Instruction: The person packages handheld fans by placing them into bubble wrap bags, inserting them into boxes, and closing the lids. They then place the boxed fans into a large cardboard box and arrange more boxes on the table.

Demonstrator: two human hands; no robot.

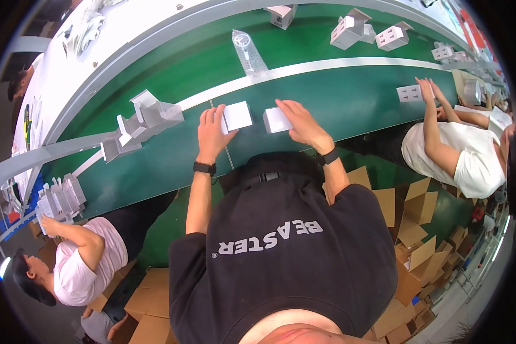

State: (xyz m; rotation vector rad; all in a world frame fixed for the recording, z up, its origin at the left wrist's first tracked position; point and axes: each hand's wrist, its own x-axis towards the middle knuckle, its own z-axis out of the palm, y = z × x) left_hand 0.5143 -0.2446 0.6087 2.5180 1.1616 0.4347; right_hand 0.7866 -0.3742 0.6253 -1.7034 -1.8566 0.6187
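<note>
My left hand [213,135] is closed on a small white box [238,116], fingers along its far left side and thumb at its near edge. Just to the right, my right hand [307,126] grips a second white box [277,120] by its right side. A narrow gap of green surface separates the two boxes. Both sit on or just over the green work surface [172,150]; whether they touch it I cannot tell. Beyond them, a clear bubble-wrap sleeve [249,51] with a pale round-headed item inside lies across the white divider strip [309,65].
Several open white cartons [149,114] stand to my left. More white boxes [350,30] are on the far green lane. Co-workers work at both sides, one at right with hands [430,92] at a box. Open brown cardboard boxes [415,209] lie behind me.
</note>
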